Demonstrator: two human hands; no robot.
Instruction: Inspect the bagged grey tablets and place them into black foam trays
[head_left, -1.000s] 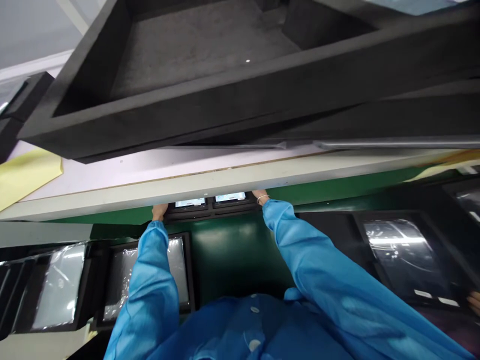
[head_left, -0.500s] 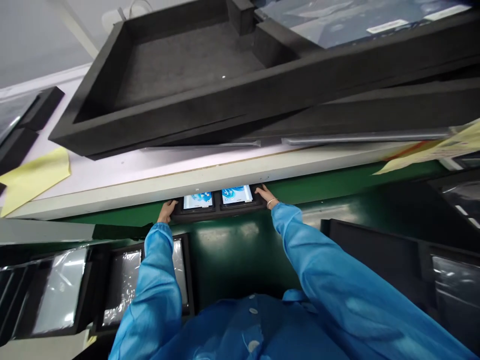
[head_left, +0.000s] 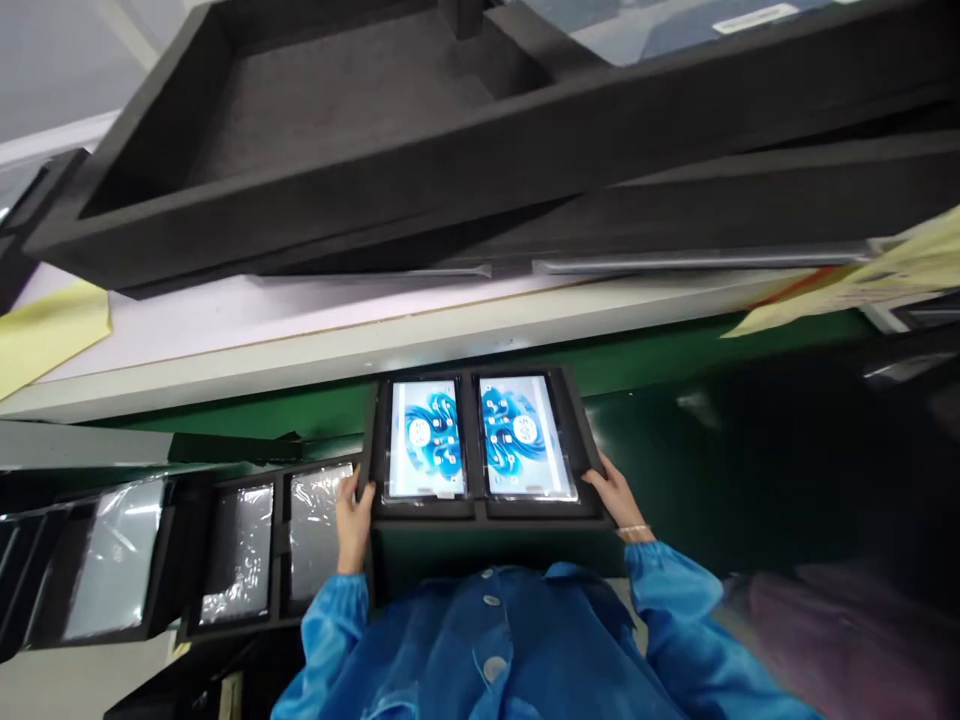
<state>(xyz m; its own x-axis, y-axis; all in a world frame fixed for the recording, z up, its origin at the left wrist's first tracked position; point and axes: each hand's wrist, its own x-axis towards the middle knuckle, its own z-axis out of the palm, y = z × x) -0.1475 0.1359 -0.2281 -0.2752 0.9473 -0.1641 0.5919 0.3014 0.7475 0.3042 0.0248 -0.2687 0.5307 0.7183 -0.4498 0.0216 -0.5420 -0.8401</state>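
On the near side of the white shelf, over the green counter, was the black tray bearing the left tablet and right tablet, both lit. The left hand gripped its left end, the right hand its right. The tray looked light and stiff, best held level by both ends; the tablets' glossy faces seemed slippery and fragile. Its underside and several fingers were hidden, so contact with the counter could not be told. On the shelf, a large foam box was cut off above.
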